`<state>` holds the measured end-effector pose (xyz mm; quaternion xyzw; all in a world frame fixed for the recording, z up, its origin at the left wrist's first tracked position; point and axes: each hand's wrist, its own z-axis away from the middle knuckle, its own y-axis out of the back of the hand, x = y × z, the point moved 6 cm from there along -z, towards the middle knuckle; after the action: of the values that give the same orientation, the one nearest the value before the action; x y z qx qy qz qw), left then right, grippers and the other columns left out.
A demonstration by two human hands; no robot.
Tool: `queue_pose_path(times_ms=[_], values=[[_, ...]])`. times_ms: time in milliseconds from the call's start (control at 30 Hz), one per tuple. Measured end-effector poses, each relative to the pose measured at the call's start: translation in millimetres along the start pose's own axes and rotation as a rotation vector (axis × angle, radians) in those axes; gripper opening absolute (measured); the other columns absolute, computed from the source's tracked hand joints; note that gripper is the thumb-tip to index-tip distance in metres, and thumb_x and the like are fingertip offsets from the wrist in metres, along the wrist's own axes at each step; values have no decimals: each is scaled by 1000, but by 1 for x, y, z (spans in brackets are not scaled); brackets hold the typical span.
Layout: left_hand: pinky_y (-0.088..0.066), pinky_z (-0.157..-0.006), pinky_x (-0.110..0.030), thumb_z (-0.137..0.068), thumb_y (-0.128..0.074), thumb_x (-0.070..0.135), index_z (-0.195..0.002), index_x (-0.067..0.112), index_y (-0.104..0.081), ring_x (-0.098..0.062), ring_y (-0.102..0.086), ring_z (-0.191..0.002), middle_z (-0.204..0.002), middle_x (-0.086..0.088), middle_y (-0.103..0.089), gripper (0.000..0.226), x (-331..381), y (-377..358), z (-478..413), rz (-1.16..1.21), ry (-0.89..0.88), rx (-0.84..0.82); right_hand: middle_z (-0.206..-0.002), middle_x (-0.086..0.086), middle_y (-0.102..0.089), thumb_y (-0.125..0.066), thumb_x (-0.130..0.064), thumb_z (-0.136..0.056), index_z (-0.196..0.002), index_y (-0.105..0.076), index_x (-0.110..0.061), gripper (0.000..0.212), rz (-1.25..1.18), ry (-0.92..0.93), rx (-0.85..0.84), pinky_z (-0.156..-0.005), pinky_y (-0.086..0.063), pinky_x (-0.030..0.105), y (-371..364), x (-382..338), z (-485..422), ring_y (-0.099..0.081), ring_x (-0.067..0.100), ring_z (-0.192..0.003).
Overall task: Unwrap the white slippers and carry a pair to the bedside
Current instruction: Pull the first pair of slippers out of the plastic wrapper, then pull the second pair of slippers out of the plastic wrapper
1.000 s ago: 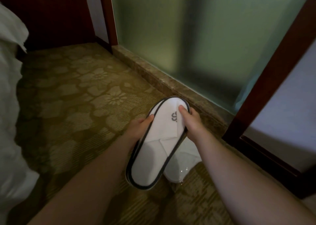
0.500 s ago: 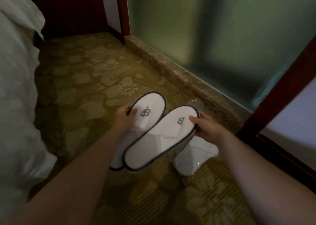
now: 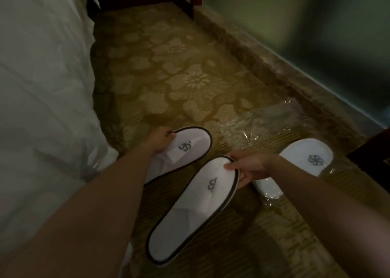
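Two white slippers with dark trim and a grey logo are held apart above the carpet. My left hand [image 3: 159, 139] grips the toe edge of one slipper [image 3: 185, 148], close to the bed. My right hand [image 3: 249, 167] pinches the toe of the other slipper [image 3: 196, 210], which slants down toward me. A further slipper pair [image 3: 304, 163] still in clear plastic lies on the carpet to the right. An empty clear wrapper [image 3: 259, 123] lies flat beyond it.
The white bed cover [image 3: 42, 87] fills the left side. Patterned carpet [image 3: 168, 66] runs ahead between the bed and a stone sill [image 3: 253, 62] under frosted glass. Dark wooden frames stand at the far end and the right edge.
The stacked pair has been split: my left hand carried one slipper left toward the bed, my right keeps the other. The view swung left, showing the wrapped pair and empty wrapper.
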<state>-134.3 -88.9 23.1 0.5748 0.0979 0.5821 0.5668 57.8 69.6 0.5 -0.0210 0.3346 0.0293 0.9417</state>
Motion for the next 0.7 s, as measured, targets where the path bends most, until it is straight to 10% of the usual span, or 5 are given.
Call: queue_pose_path(times_ms=[167,333,500,700], values=[[-42,-93,-36,-99,-37,26,-134,4,-49,-34,-51,-119,-138,-18,-50,43,-19,-8,-6,-117,93,-91,-121,16,-57,-47,-15,-96,-134,-39,-14,39,8,-27,28,-90,-51,46,-19,8,-21,-58,32,-108],[-41,-89,-32,-99,-37,24,-130,3,-53,-34,-51,-118,-135,-19,-53,40,-22,-16,-17,-171,66,-121,-114,9,-57,-47,-21,-95,-138,-38,-12,44,247,-49,36,-60,-56,23,-19,26,-30,-58,18,-89],[-39,-99,-35,-99,-36,22,-133,3,-51,-34,-47,-125,-140,-18,-48,41,-24,-33,-25,-243,47,-162,-133,12,-53,-52,-33,-92,-130,-52,-11,44,834,-30,100,-102,-42,42,-6,28,-36,-52,27,-118],[-41,-97,-38,-96,-42,15,-126,4,-55,-36,-50,-121,-134,-21,-53,35,-25,-39,-33,-307,64,-99,-113,14,-61,-51,-21,-94,-125,-55,-4,36,650,-36,60,-63,-50,18,-11,37,-41,-61,13,-78]])
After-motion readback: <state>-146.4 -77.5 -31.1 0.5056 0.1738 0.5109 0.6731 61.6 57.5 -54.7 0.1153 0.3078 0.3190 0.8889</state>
